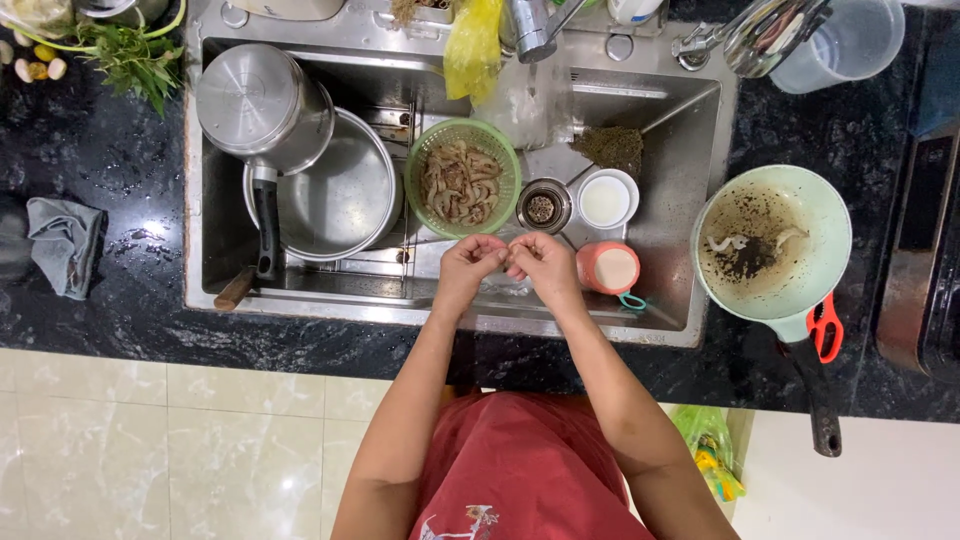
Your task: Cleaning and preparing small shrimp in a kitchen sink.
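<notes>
Hands (508,262) together — over sink (660,200)

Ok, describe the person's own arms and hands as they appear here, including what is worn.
Both arms are bare from the upper arm down, with no sleeves reaching the forearms. The left hand and right hand wear no gloves, and no watch or bracelet shows at the wrists. Rings on the fingers cannot be made out. A red apron or top covers the body.

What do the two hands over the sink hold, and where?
Left hand and right hand pinch something small between their fingertips; what it is cannot be told.
</notes>
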